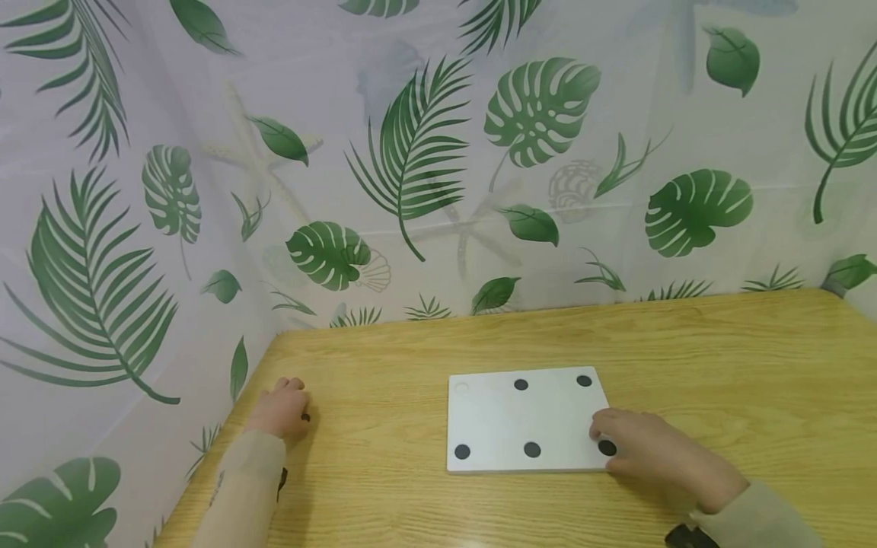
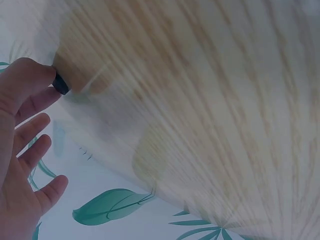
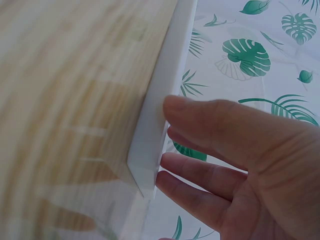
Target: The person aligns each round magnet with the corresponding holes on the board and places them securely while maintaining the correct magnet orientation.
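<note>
In the head view, a flat white board (image 1: 503, 418) lies on the table. Several black discs (image 1: 532, 450) sit on it in two rows, and its far left spot shows only a faint pale ring. My right hand (image 1: 640, 449) holds the board's near right corner, fingers and thumb on either side of a disc there. The right wrist view shows the thumb and fingertips against the white edge (image 3: 162, 75). Well left of the board is my left hand (image 1: 282, 411), low over the table. It pinches a small black disc (image 2: 60, 84) between thumb and forefinger, other fingers loosely spread.
The wood-grain table (image 1: 370, 380) reaches back to a white curtain (image 1: 425, 281) printed with green leaves. This curtain also runs along the left side, close beside the left arm. Dark straps (image 1: 690, 536) are partly visible at both wrists.
</note>
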Demonstrator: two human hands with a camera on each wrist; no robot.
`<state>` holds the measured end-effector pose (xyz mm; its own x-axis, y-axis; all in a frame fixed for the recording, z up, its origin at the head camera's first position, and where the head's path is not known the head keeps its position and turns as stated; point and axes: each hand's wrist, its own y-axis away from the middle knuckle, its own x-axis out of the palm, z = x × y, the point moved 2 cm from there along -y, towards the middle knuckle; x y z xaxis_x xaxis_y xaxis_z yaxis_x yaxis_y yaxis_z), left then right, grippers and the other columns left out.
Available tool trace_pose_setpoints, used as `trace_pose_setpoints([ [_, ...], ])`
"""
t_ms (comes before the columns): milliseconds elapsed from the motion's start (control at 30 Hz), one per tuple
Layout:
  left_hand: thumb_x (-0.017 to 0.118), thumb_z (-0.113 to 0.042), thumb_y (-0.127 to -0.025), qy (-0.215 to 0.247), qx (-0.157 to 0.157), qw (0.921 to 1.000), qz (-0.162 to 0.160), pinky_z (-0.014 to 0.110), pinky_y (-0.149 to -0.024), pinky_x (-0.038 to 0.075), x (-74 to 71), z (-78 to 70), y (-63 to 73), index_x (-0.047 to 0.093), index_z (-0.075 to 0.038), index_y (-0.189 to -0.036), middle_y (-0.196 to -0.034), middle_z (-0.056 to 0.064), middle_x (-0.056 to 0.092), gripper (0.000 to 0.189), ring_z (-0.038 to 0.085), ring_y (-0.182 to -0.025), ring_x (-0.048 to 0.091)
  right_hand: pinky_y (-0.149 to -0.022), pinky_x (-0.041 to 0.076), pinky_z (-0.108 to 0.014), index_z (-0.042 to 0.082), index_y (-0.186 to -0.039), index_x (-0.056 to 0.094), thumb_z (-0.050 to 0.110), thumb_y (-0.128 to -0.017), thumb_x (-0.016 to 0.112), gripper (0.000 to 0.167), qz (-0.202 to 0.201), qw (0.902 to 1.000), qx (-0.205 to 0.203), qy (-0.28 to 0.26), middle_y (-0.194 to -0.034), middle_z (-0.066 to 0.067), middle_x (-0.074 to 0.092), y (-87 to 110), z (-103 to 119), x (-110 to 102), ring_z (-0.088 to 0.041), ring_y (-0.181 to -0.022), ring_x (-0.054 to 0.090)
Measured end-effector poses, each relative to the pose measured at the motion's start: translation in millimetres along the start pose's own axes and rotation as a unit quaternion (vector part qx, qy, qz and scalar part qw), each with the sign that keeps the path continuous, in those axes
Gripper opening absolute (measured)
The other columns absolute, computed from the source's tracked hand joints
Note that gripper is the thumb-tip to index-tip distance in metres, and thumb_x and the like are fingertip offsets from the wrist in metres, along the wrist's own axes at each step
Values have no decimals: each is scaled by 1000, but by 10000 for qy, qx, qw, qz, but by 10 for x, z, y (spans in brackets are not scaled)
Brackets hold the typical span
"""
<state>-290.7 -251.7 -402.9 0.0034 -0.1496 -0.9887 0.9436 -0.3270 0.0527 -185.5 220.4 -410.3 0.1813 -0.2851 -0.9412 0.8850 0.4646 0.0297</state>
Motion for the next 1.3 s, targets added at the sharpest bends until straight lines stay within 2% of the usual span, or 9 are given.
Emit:
trace_pose_setpoints([
  [200,63,-11,-73,115,-140,9997,151,55,-76,36,-26,-1,20,58,-6,-72,-110,18,50,7,36,-102,41,-66,44,-33,9,-88,60,11,-66,74,26,33,10000,53,-10,-89,2,56,-14,-8,2,-10,-72,48],
  [467,60,-12,-76,153,-199,9989,403,57,-77,35,-30,-4,43,61,-4,-84,-116,20,46,11,37,-107,39,-67,44,-34,9,-88,59,11,-66,75,27,76,9999,119,-82,-89,3,56,-21,-7,-4,-11,-74,49],
  [567,57,-10,-77,159,-125,9991,369,58,-78,34,-40,-6,42,59,-7,-77,-120,22,43,4,39,-111,36,-67,44,-34,9,-88,59,11,-66,75,27,46,10000,56,-46,-90,2,56,-23,-20,-10,-11,-74,50],
  [767,56,-11,-77,111,95,9993,332,57,-80,33,-95,-54,-4,56,-12,-67,-125,22,39,10,39,-114,32,-69,44,-36,9,-88,59,11,-66,74,26,67,10000,47,-20,-91,1,56,-18,-27,-21,-13,-76,51],
  [967,59,-12,-72,2,407,9990,190,56,-79,35,-153,-188,-50,47,-12,-57,-125,21,40,20,39,-116,32,-70,44,-37,8,-88,60,11,-66,74,26,152,9998,72,-118,-92,0,56,-16,-21,-2,-14,-78,52],
  [1300,68,-19,-74,116,828,9965,-72,54,-83,34,-237,-516,-228,46,-12,-58,-126,17,41,28,35,-116,33,-69,44,-36,9,-88,59,11,-66,75,27,204,9996,179,-120,-91,1,56,-23,-22,7,-13,-76,51],
])
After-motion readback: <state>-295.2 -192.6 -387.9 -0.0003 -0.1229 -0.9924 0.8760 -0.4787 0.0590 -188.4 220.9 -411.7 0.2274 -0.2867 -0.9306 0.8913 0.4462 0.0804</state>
